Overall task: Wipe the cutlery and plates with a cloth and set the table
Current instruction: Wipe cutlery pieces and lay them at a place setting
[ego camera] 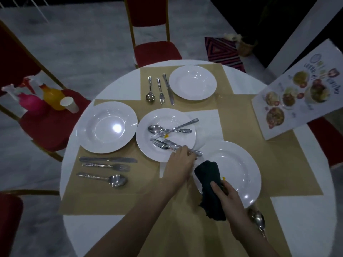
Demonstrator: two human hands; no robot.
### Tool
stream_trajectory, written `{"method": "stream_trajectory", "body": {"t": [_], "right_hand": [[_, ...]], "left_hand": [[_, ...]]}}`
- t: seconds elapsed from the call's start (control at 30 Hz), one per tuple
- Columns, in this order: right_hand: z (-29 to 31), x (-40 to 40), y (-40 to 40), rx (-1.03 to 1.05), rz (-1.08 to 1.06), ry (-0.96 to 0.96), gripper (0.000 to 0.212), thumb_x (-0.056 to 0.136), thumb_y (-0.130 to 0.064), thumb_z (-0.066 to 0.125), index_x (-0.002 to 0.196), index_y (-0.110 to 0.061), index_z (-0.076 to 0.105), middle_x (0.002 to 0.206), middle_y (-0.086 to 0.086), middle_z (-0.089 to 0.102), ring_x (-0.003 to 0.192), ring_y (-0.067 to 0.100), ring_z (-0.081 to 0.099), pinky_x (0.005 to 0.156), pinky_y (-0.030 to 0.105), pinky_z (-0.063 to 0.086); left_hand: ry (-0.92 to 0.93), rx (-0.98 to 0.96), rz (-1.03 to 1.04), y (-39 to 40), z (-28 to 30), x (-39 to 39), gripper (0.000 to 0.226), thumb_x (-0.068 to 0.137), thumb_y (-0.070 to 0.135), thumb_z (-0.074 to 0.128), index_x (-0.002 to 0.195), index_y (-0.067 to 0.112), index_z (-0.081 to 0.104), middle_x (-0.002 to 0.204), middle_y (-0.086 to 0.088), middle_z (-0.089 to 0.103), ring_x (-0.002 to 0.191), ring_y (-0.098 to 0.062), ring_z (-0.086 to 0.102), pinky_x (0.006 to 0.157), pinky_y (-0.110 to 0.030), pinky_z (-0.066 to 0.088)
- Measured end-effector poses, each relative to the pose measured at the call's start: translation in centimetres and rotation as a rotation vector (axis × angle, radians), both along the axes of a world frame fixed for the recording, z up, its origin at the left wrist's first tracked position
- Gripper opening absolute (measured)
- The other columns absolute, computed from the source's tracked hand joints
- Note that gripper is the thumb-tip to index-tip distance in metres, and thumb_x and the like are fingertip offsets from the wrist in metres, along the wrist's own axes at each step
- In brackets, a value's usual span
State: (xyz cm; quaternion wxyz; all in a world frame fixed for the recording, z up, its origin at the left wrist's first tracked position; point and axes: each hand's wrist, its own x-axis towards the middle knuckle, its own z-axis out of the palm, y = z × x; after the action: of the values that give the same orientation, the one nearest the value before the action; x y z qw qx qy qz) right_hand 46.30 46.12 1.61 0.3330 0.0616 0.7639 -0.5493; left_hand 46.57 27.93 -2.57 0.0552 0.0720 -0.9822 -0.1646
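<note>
Round white desk (306, 210) with tan paper mats, dim light, red chairs around. Centre plate (146, 145) holds the unwiped pile: spoon (155, 128), a knife crossing it (185, 124), a fork (160, 144) and another knife (174, 144) at the near rim, yellow smears on the plate. Left hand (179, 164) reaches to the handles at that near rim, fingers curled down on them; which piece is pinched cannot be told. Right hand (227, 199) grips a dark cloth (208, 180), bunched, over the near-right plate (239, 169), thumb across it. A spoon (258, 219) lies just past that plate's near edge.

Step in hand looks like picking one piece out to wipe. Best to lift by the handle end only, one piece, clear of the others so nothing drags off the rim. Then run it through the cloth from handle to tip, folding the cloth round it. Likely risk: the smear spreading onto the cloth.

Far setting (193, 82) and left setting (107, 127) already laid, each plate with knife, fork and spoon beside. Menu card (300, 95) far right; bottles and cup (69, 104) on the left chair.
</note>
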Motion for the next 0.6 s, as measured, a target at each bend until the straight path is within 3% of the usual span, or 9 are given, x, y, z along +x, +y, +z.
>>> {"method": "stream_trajectory", "body": {"t": [0.1,0.17,0.23,0.4,0.47,0.6], "right_hand": [[0.1,0.1,-0.1,0.004,-0.017,0.007,0.023,0.093,-0.032,0.059,0.109,-0.016,0.063,0.099,0.006,0.071,0.087,0.024,0.070,0.080,0.045,0.058],[0.2,0.2,-0.2,0.001,-0.026,0.005,0.023,0.093,-0.031,0.059,0.109,-0.015,0.063,0.099,0.006,0.072,0.087,0.024,0.070,0.081,0.046,0.058],[0.5,0.2,-0.4,-0.007,-0.027,0.005,0.022,0.094,-0.031,0.059,0.109,-0.016,0.063,0.097,0.006,0.072,0.085,0.025,0.071,0.079,0.048,0.058],[0.6,0.4,-0.5,-0.011,-0.013,-0.003,0.022,0.094,-0.033,0.058,0.109,-0.018,0.063,0.099,0.004,0.072,0.086,0.022,0.071,0.077,0.042,0.059],[0.5,0.4,-0.6,-0.013,-0.008,-0.015,0.024,0.094,-0.035,0.058,0.112,-0.019,0.062,0.101,0.003,0.071,0.088,0.021,0.070,0.079,0.040,0.059],[0.6,0.7,-0.8,-0.005,0.020,-0.028,0.027,0.094,-0.037,0.057,0.114,-0.019,0.062,0.101,0.002,0.071,0.087,0.017,0.070,0.072,0.029,0.058]], "left_hand": [[0.051,-0.133,-0.027,-0.5,-1.0,-0.1,0.026,0.063,-0.001,0.076,0.079,0.012,0.061,0.074,-0.007,0.052,0.061,-0.025,0.053,0.050,-0.030,0.033],[0.076,-0.195,-0.057,-0.8,-1.4,0.3,0.019,0.071,-0.002,0.063,0.083,0.012,0.064,0.074,-0.007,0.054,0.059,-0.025,0.053,0.049,-0.030,0.033],[0.095,-0.229,-0.099,-1.2,-1.6,0.6,0.027,0.073,-0.001,0.052,0.090,0.012,0.067,0.077,-0.007,0.055,0.061,-0.023,0.053,0.050,-0.030,0.034],[0.178,-0.160,-0.088,-2.4,-1.0,1.7,0.046,0.067,-0.004,0.065,0.109,0.016,0.061,0.090,-0.008,0.058,0.068,-0.024,0.053,0.055,-0.031,0.035],[0.227,-0.099,-0.047,-2.4,0.0,2.6,0.046,0.066,-0.007,0.062,0.106,0.014,0.054,0.084,-0.009,0.055,0.067,-0.023,0.049,0.053,-0.030,0.031],[0.182,-0.095,0.022,-2.1,1.5,4.6,0.038,0.061,-0.008,0.071,0.093,0.011,0.061,0.075,-0.003,0.050,0.057,-0.017,0.041,0.053,-0.024,0.019]]}}
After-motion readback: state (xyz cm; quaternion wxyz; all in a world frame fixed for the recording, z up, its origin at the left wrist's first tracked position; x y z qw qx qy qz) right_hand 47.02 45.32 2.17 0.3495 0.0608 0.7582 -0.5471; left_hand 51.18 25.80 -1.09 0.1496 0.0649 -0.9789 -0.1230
